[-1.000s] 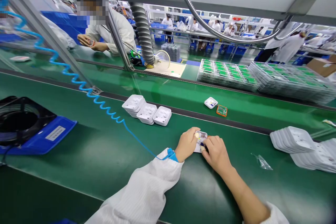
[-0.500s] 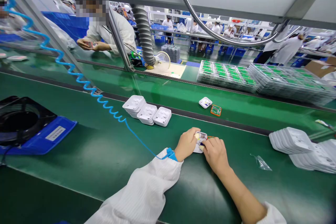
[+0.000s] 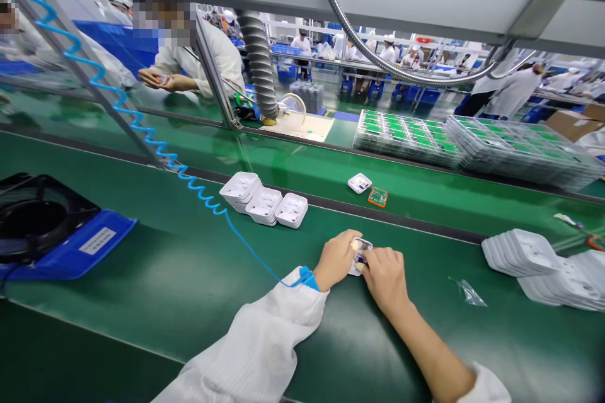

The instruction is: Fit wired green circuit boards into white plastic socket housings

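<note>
My left hand (image 3: 336,259) and my right hand (image 3: 386,277) meet on the green mat over a small white plastic housing (image 3: 360,248). The left hand grips its left side, thumb on top. The right hand's fingers are curled and pressed into the housing's right part; what they pinch is too small to name. A blue wrist strap (image 3: 308,278) with a blue coiled cord (image 3: 142,132) is on my left wrist.
Three stacks of white housings (image 3: 265,203) lie ahead on the left. On the conveyor belt ride a white housing (image 3: 359,183) and a green circuit board (image 3: 377,196). White covers (image 3: 524,253) pile up at right, a plastic scrap (image 3: 467,291) nearby. A blue-based fan (image 3: 42,227) stands left. Trays of boards (image 3: 411,132) and other workers are beyond.
The white housing and circuit board on the belt have drifted left. My right hand has shifted slightly left over the housing; my left hand has stayed put.
</note>
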Demonstrator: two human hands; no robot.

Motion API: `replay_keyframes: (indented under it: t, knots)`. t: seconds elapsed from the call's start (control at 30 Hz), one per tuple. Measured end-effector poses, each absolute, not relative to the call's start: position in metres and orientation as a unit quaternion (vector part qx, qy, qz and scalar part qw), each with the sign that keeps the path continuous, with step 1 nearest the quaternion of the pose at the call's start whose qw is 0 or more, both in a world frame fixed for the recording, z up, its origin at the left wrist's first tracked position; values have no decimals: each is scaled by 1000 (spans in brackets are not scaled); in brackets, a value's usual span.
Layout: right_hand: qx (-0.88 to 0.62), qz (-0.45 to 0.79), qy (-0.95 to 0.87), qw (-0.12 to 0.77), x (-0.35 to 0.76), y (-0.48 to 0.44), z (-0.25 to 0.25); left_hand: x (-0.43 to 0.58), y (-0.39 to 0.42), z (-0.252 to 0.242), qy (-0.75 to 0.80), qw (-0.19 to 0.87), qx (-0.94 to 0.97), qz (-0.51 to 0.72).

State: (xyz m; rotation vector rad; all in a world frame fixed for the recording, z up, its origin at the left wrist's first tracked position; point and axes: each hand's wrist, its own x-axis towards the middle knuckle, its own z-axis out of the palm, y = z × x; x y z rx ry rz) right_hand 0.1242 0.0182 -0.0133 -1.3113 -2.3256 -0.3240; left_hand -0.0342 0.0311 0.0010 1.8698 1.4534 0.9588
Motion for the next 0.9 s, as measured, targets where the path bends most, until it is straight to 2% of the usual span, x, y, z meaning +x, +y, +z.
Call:
replay_keyframes:
  t: [0.17, 0.3, 0.4, 0.5, 0.6, 0.7, 0.9]
  knots:
    - [-437, -138, -857, 237, 118, 20, -20, -38, 35, -2, 598, 307, 658, 339]
    - [-438, -129, -863, 215, 119, 21, -17, -38, 34, -1, 582, 293, 682, 333]
    - [-480, -103, -850, 193, 124, 23, -12, -36, 31, 3, 542, 286, 714, 339]
    - [-542, -78, -809, 213, 129, 29, -13, -34, 28, 5, 503, 288, 735, 351]
    - [-497, 12, -838, 224, 134, 35, -16, -33, 28, 2, 474, 292, 743, 371]
    - [-421, 148, -876, 182, 137, 36, -15, -32, 29, -7, 473, 293, 739, 379]
    - [-491, 231, -823, 165, 133, 29, -10, -24, 27, -14, 490, 292, 724, 388]
